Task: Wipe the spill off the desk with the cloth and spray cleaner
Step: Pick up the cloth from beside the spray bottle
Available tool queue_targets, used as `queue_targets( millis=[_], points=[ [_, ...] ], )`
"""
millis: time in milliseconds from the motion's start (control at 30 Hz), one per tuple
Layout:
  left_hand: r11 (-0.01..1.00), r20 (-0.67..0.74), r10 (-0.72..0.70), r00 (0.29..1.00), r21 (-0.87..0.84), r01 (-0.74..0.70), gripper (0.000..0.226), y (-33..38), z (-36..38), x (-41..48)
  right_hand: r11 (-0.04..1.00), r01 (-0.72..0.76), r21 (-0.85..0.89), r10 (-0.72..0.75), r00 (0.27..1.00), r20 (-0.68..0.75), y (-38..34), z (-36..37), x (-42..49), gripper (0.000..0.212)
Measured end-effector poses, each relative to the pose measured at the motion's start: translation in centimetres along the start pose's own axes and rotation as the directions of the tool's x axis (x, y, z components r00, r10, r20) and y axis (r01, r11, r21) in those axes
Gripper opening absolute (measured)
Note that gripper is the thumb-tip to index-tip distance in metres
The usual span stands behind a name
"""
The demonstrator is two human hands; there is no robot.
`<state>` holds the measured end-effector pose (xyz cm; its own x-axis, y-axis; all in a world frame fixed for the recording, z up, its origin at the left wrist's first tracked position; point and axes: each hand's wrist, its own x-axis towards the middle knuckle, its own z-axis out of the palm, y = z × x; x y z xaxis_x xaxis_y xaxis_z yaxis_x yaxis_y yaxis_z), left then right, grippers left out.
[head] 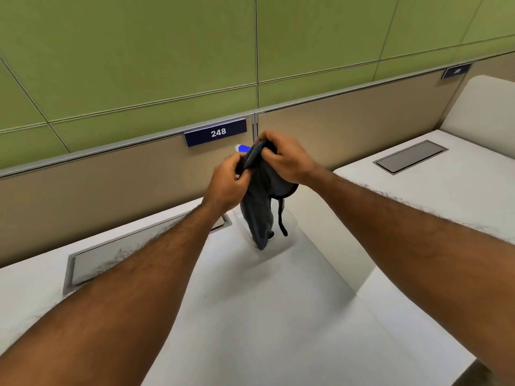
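- Two bare forearms are reaching forward over a smooth white desk (264, 316).
- The left hand (227, 185) and the right hand (284, 160) are both pinching the top edge of a dark grey cloth (259, 207), fingers curled closed on the fabric.
- The cloth is hanging limp between the hands (a thin black loop is dangling from its right side), its lower tip just above or touching the desk; I cannot tell which.
- A small blue and white shape (242, 147), possibly the spray cleaner's top, is peeking out behind the hands.
- A navy sign reading 248 (216, 132) is sitting on the beige partition (97, 185) behind.
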<state>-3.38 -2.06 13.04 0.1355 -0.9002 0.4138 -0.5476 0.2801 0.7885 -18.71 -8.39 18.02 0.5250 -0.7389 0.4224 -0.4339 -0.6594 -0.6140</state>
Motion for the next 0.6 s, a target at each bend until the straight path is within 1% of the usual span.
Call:
queue_targets(
  millis=[200, 333, 433, 533, 600],
  points=[
    [0.999, -0.042, 0.002, 0.999, -0.048, -0.004, 0.016, 2.0, -2.9, -1.3, 0.99, 0.122, -0.064, -0.118, 0.991, 0.058, -4.2, -1.3, 0.7, 0.015],
    [0.998, -0.072, 0.065, 0.995, -0.018, -0.066, 0.013, 3.8, -5.3, -2.1, 0.983, 0.16, -0.086, -0.157, 0.987, 0.047, -7.2, -2.3, 1.0, 0.017],
    [0.996, -0.098, 0.091, 0.991, -0.008, -0.092, 0.017, 5.0, -6.9, -2.4, 0.976, 0.203, -0.081, -0.2, 0.979, 0.041, -9.5, -3.0, 0.9, 0.017],
    [0.994, -0.124, 0.11, 0.986, 0.002, -0.11, 0.011, 6.6, -8.2, -2.4, 0.969, 0.222, -0.113, -0.22, 0.975, 0.024, -11.9, -3.8, 1.0, 0.019],
    [0.991, -0.155, 0.132, 0.979, 0.005, -0.133, 0.011, 7.8, -8.9, -2.5, 0.967, 0.223, -0.127, -0.224, 0.975, 0.007, -13.4, -4.6, 1.0, 0.019]
  ],
)
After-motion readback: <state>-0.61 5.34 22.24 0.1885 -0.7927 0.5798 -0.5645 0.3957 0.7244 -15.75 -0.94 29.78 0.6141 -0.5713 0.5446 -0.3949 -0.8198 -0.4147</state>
